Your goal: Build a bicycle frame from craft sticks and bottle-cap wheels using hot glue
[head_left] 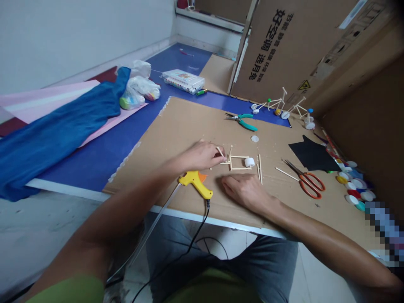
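- two bare hands work over a sheet of corrugated cardboard [176,126]; the left hand [198,155] is curled, with its fingertips [218,156] pressed together, pinching a thin wooden stick [220,151].
- that stick sits at the left end of a small stick frame [236,163], the thing being handled, which lies flat just past the left fingertips. a white bottle cap [249,162] stands against the frame's far end.
- the right hand [243,189] lies on the cardboard just below the frame, holding nothing. its fingers are loosely together, not touching the frame.
- just behind the left fingers, a yellow hot glue gun [195,184] lies on its side, its black cord [198,223] running off the table edge.
- beyond the right fingertips lie two loose sticks [259,168], then orange-handled scissors [307,183] and a black paper piece [311,153].
- farther past the right fingers, a heap of coloured bottle caps [353,185] sits near the cardboard wall.
- well ahead of both hands are teal-handled needle-nose pliers [241,120], a loose white cap [254,138] and two finished stick models on bottle-cap wheels [271,103].
- far beyond the left fingers, a blue cloth [53,126] lies over pink sheets [41,97], near plastic bags [142,86] and a clear box of markers [183,81].
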Demonstrator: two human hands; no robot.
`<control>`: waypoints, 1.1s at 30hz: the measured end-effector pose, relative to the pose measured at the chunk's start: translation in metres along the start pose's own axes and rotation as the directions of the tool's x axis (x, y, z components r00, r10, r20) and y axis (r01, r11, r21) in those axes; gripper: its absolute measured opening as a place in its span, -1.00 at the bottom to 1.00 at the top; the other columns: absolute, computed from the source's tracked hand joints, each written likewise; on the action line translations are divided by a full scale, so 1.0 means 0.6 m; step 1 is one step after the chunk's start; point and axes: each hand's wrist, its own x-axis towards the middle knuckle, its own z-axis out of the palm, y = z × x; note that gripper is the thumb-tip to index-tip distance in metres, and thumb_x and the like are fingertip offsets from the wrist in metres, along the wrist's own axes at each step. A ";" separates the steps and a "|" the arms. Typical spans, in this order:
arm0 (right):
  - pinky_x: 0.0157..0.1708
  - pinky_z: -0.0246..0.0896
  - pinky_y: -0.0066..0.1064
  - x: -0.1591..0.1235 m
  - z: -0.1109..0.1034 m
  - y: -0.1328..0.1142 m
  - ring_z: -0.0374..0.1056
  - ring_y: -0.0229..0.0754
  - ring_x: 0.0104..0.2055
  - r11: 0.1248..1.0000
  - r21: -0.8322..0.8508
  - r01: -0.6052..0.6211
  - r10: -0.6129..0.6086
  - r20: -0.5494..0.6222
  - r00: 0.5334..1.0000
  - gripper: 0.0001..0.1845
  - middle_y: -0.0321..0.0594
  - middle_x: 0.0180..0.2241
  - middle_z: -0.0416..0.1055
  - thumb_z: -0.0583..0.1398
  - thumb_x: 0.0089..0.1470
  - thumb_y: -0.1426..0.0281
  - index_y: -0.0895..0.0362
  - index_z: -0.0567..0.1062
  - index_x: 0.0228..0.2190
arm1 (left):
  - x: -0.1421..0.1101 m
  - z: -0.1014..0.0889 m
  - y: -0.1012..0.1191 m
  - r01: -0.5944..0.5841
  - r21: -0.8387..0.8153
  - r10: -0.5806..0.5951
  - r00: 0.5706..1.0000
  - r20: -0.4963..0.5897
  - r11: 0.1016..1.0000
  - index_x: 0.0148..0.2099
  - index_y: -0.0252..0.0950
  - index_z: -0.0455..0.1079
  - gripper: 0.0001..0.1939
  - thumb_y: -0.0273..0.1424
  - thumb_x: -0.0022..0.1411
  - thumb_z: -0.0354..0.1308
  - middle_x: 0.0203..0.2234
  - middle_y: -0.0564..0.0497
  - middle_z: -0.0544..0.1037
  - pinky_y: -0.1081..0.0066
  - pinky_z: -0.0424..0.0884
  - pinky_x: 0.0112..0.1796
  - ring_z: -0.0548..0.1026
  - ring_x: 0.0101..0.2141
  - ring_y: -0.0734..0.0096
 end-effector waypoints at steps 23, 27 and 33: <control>-0.35 0.13 -0.40 0.023 -0.138 0.078 0.43 -0.19 -0.36 0.925 0.214 -0.312 0.317 0.013 0.948 -0.84 -0.21 -0.33 0.57 0.20 0.23 0.38 0.10 0.54 -0.15 | 0.006 0.002 0.006 -0.014 0.031 0.014 1.000 0.010 0.999 -0.12 -0.17 0.60 -0.66 -0.22 0.43 -0.01 -0.17 -0.02 0.69 0.30 0.38 -0.05 0.60 -0.11 0.26; -0.35 0.15 -0.40 0.056 -0.135 0.079 0.42 -0.20 -0.36 0.913 0.269 -0.307 0.332 -0.051 0.942 -0.77 -0.21 -0.33 0.57 0.20 0.20 0.41 0.12 0.52 -0.09 | 0.007 0.001 0.008 -0.006 0.029 0.006 1.000 0.002 1.000 -0.10 -0.18 0.59 -0.70 -0.25 0.41 0.03 -0.20 -0.02 0.69 0.31 0.37 -0.04 0.59 -0.12 0.28; -0.29 0.18 -0.38 0.086 -0.137 0.070 0.42 -0.20 -0.34 0.923 0.303 -0.236 0.267 -0.065 0.962 -0.71 -0.18 -0.32 0.57 0.18 0.19 0.47 0.14 0.53 -0.05 | 0.007 -0.001 0.011 0.008 0.032 -0.008 1.000 0.005 0.999 -0.19 -0.18 0.59 -0.72 -0.28 0.39 0.04 -0.25 -0.02 0.68 0.30 0.37 -0.06 0.59 -0.18 0.26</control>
